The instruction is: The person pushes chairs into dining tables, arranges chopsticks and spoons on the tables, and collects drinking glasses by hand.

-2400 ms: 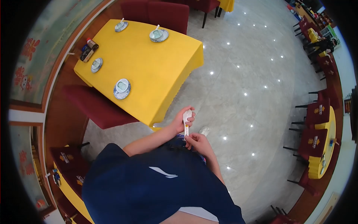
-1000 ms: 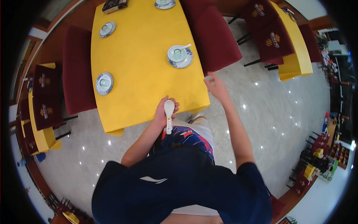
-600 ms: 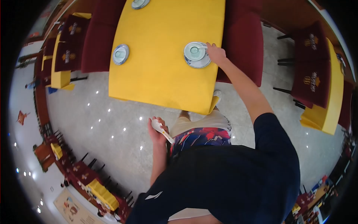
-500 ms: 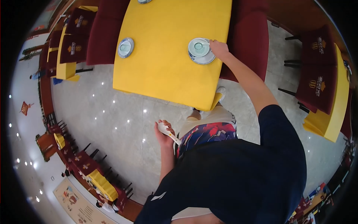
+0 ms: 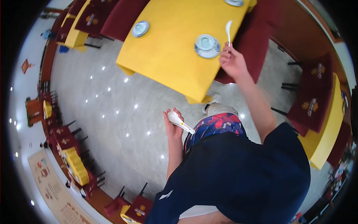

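My right hand (image 5: 233,61) pinches the handle of a white soup spoon (image 5: 228,31), its bowl end pointing away from me above the right edge of the yellow-covered table (image 5: 167,48). Just left of that hand, a pale green bowl (image 5: 206,42), apparently upside down, sits on a blue-and-white plate (image 5: 209,54). Lower down, in front of my body, my left hand (image 5: 172,125) holds a second white soup spoon (image 5: 181,122) with small coloured marks along its handle. That spoon rests across the fingers, bowl end up and to the left.
Another plate-and-bowl setting (image 5: 140,28) stands at the table's left side, and a further plate (image 5: 235,2) is at the far end. Dark red seats (image 5: 248,56) line both long sides. To the right are red chairs (image 5: 315,93) by another yellow-covered table (image 5: 326,130).
My right hand has drawn back from the bowl and plate, and the spoon now stands free of them. My left hand still holds its spoon. The view has turned somewhat.
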The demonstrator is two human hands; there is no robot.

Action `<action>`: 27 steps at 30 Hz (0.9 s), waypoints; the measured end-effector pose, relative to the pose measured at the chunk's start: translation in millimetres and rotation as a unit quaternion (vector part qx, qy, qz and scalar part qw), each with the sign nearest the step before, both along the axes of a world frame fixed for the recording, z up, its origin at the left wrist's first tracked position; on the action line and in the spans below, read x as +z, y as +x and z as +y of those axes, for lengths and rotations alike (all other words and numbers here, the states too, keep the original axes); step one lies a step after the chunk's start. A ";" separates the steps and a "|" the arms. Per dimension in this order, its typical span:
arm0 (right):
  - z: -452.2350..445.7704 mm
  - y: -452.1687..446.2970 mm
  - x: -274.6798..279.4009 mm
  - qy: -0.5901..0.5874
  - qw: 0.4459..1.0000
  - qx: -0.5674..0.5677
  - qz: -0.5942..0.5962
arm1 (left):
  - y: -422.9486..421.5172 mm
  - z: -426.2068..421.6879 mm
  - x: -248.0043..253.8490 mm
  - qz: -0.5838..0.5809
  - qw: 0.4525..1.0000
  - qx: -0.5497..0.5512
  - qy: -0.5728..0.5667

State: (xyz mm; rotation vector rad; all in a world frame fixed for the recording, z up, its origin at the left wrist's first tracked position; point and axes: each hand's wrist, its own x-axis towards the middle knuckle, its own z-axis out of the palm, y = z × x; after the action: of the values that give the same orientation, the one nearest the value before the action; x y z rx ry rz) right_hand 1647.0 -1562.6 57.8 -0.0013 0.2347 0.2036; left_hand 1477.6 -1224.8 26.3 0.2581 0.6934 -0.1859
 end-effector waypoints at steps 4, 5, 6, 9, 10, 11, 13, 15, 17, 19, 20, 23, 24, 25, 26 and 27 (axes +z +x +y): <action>44.3 -127.6 77.9 0.195 0.962 0.012 -0.192 | -2.5 -32.1 -29.3 -0.006 0.995 -0.087 -0.051; 45.2 -152.3 82.4 0.185 0.964 0.001 -0.191 | -2.1 -40.8 -35.5 -0.019 0.991 -0.123 -0.056; 46.7 -174.1 85.9 0.164 0.964 0.043 -0.207 | -1.3 -55.2 -32.4 -0.011 0.990 -0.139 -0.033; 33.4 -230.3 92.5 -0.039 0.977 0.110 -0.177 | -5.0 -92.9 -22.8 -0.066 0.973 -0.214 -0.062; 27.4 -242.5 95.5 -0.211 0.958 0.131 -0.146 | -7.8 -106.8 -14.0 -0.068 0.971 -0.225 -0.038; 23.6 -251.1 99.2 -0.213 0.955 0.139 -0.149 | -10.1 -122.6 -3.6 -0.075 0.969 -0.235 -0.012; 16.3 -265.6 105.0 -0.547 0.809 0.213 -0.035 | -18.8 -153.3 10.0 -0.068 0.965 -0.247 0.052; 7.0 -280.6 82.5 -0.563 0.798 0.214 -0.020 | -25.6 -182.8 10.2 -0.061 0.975 -0.209 0.041; -9.2 -286.1 69.2 -0.654 0.732 0.194 0.013 | -32.5 -209.5 9.8 -0.080 0.972 -0.209 0.067; -33.6 -284.7 66.7 -0.658 0.723 0.208 0.031 | -39.1 -244.8 16.5 -0.081 0.976 -0.171 0.105; -48.3 -282.3 66.8 -0.655 0.722 0.221 0.026 | -40.5 -258.9 16.0 -0.070 0.976 -0.180 0.101; -94.0 -287.9 51.0 -0.664 0.717 0.211 0.010 | -37.9 -308.9 10.5 -0.053 0.974 -0.193 0.102; -110.2 -287.0 49.7 -0.678 0.711 0.186 0.005 | -35.0 -326.8 10.3 -0.048 0.973 -0.201 0.099; -130.4 -286.4 49.1 -0.678 0.711 0.185 0.000 | -32.2 -345.9 8.3 -0.043 0.972 -0.208 0.097; -150.6 -284.8 50.6 -0.759 0.632 0.151 -0.046 | -28.6 -364.6 7.2 -0.051 0.971 -0.211 0.103; -171.8 -283.2 49.7 -0.827 0.543 0.116 -0.090 | -23.5 -383.9 4.2 -0.053 0.971 -0.209 0.106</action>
State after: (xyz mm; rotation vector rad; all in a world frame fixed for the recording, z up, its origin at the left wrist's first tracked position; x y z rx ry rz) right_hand 1363.8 -1734.3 107.5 -2.0008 0.1399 0.1735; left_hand 1454.1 -1608.7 30.5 0.6151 0.5462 -0.4981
